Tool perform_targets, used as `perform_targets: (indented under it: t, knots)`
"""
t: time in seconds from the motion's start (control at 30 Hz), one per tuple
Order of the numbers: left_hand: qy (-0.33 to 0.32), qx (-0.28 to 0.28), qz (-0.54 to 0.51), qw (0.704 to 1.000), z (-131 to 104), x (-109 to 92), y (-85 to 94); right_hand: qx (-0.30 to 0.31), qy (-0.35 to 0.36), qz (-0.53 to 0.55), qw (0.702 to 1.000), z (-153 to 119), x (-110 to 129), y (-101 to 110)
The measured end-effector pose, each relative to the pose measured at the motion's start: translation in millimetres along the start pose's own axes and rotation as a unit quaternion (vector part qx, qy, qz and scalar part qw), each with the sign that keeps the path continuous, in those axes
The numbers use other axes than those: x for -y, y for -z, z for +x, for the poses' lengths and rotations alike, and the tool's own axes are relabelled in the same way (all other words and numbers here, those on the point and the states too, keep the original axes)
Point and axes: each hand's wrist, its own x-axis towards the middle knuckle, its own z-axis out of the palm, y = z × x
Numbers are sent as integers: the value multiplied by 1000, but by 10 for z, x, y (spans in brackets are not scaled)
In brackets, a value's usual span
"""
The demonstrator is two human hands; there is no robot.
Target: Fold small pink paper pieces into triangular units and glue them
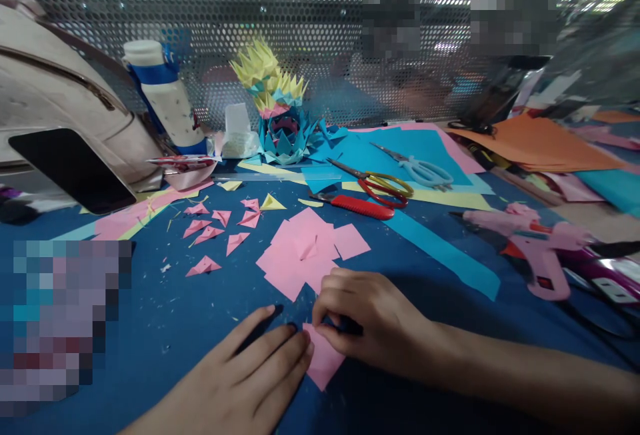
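- Toward the near edge of the blue table (150,315), around the middle of its width, the head view shows a small pink sheet (324,363) lying flat with one corner pointing toward the person.
- The left hand (237,372) lies low and nearly flat, its fingers extended and a little apart; the fingertips touch the left border of the sheet — pressing, not gripping.
- The right hand (367,312) is curled, thumb and forefinger closed in a pinch at the sheet's upper border; how much paper sits between them cannot be told.
- As a judgement, a single sheet is being handled, perhaps folded or lined up; paper this thin calls for a light, exact pinch while the flat fingers keep it from sliding.
- Just beyond the hands, farther from the near edge, pink squares (287,258) overlap in a cluster, with a small folded piece (309,249) on top.
- Left of that cluster, small pink folded triangles (204,266) lie loose, and a yellow one (273,202) sits nearer the far edge.
- Along the far edge stand a paper construction (285,138) with yellow and blue points and a white bottle (173,105); scissors with red and yellow handles (385,188) and a red-handled tool (360,207) lie nearer.
- Toward the right edge rests a pink glue gun (543,245) — well apart from both hands.
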Motion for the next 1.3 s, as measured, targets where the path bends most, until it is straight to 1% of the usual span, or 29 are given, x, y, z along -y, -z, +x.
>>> perform_targets:
  t: [0.03, 0.07, 0.1, 0.13, 0.2, 0.23, 0.3, 0.37, 0.43, 0.47, 0.5, 0.53, 0.63, 0.73, 0.87, 0.93, 1.1, 1.3]
  knots:
    - [-3, 6, 0, 1000, -7, -2, -11, -3, 9, 1, 1000, -5, -4, -4]
    - [-8, 34, 1, 999, -15, -3, -22, -4, 16, 2, 1000, -11, -10, -8]
    - [-10, 48, 4, 999, -24, -5, -35, -2, 22, 0, 1000, -17, -16, -10]
    - [0, 11, 10, 1000, -35, -9, -52, -2, 30, -4, 1000, -24, -24, -12]
    - [11, -6, 7, 1000, -61, -23, -95, -6, 55, -27, 998, -35, -42, -5]
    - [12, -10, 8, 1000, -74, -30, -115, -5, 71, -41, 997, -40, -52, 5]
    - [6, 2, 13, 1000, -91, -39, -135, 6, 106, -72, 992, -45, -70, 37]
    - [8, 0, 16, 1000, -90, -31, -113, 29, 134, -101, 985, -46, -87, 82]
    - [7, 8, 15, 1000, -69, -4, -52, 47, 152, -126, 979, -45, -102, 123]
    - [0, 24, 17, 1000, -53, 15, -15, 52, 157, -134, 977, -44, -108, 139]
    - [-11, 52, 17, 998, -37, 34, 21, 53, 161, -137, 976, -43, -112, 151]
    - [-16, 67, 20, 997, -22, 52, 51, 50, 164, -138, 975, -43, -116, 157]
    - [-17, 64, 25, 998, 6, 83, 92, 44, 161, -133, 977, -43, -123, 152]
    - [-16, 67, 20, 997, 6, 80, 76, 39, 148, -127, 980, -46, -125, 125]
    - [-15, 51, 13, 998, -4, 62, 51, 22, 116, -128, 985, -50, -129, 90]
    - [-15, 52, 13, 998, -8, 60, 50, 26, 110, -131, 985, -52, -137, 86]
    - [-11, 61, 19, 998, -16, 70, 60, 48, 123, -146, 980, -50, -162, 104]
    - [-13, 61, 0, 998, 1, 53, 69, 45, 116, -172, 977, -24, -144, 113]
